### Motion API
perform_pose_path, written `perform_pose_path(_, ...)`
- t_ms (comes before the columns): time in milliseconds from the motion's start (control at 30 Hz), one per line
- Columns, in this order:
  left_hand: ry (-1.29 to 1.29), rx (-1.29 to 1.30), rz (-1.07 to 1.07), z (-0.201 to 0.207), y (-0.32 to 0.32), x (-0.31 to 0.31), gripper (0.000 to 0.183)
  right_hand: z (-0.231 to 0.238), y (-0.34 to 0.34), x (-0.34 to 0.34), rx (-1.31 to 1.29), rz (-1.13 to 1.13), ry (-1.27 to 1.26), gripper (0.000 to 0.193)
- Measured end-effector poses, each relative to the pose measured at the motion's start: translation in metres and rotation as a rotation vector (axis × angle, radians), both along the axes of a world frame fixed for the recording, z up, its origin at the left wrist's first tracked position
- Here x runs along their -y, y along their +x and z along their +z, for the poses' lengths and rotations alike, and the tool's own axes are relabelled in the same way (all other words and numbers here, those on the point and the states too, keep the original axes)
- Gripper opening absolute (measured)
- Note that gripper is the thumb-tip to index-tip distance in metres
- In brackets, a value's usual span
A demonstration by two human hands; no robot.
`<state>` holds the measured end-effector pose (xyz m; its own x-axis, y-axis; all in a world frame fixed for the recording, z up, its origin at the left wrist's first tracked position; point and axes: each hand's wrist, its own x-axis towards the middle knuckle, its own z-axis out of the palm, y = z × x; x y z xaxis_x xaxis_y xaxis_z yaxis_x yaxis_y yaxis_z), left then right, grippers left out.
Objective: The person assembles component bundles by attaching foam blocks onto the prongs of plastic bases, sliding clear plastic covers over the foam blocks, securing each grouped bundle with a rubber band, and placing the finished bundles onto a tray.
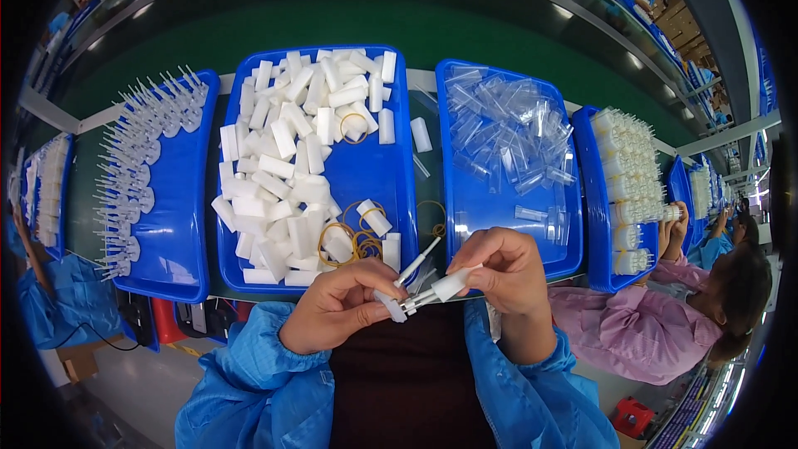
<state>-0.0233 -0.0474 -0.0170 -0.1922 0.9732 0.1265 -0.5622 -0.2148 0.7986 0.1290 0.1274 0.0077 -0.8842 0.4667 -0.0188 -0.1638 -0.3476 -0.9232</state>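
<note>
Near the table's front edge, my left hand (337, 306) is closed on the base of a white plastic part with thin prongs (407, 309). One prong points up and away, and another runs toward the right. My right hand (509, 270) pinches a short white foam sleeve (451, 283) between thumb and fingers. The sleeve's left end meets the right-pointing prong; how far the prong reaches inside is hidden. Just beyond my hands lies a blue tray (366, 175) heaped with white foam sleeves (287, 137), with several tan rubber bands (363, 243) among them.
Right of centre, a blue tray (490, 237) holds transparent plastic tubes (507, 125). On the left, another tray (179, 224) carries rows of white pronged parts (125, 191). A tray of banded white pieces (632, 166) stands farther right, beside a person in pink (632, 324). One loose sleeve (421, 135) lies between trays.
</note>
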Motion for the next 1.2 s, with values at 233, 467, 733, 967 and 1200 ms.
perform_pose_path(233, -0.038, 0.112, 0.063, -0.001, 0.007, -0.004, 0.021, -0.001, -0.008, 0.009, -0.038, 0.053, 0.071, 0.009)
perform_pose_path(467, -0.105, 0.196, 0.024, 0.001, 0.007, -0.007, 0.021, -0.001, -0.008, 0.023, 0.043, 0.011, -0.102, 0.01)
perform_pose_path(733, -0.088, 0.48, -0.035, -0.002, 0.011, -0.006, 0.024, 0.016, -0.008, 0.024, 0.055, -0.075, 0.585, 0.022)
perform_pose_path(967, -0.037, 0.439, -0.125, -0.001, 0.001, 0.013, 0.025, 0.022, -0.016, 0.031, 0.04, 0.014, 0.665, 0.019)
perform_pose_path(1200, 0.05, -0.123, 0.335, 0.003, -0.018, 0.043, 0.03, 0.032, -0.086, 0.01, 0.05, 0.009, 1.091, 0.026)
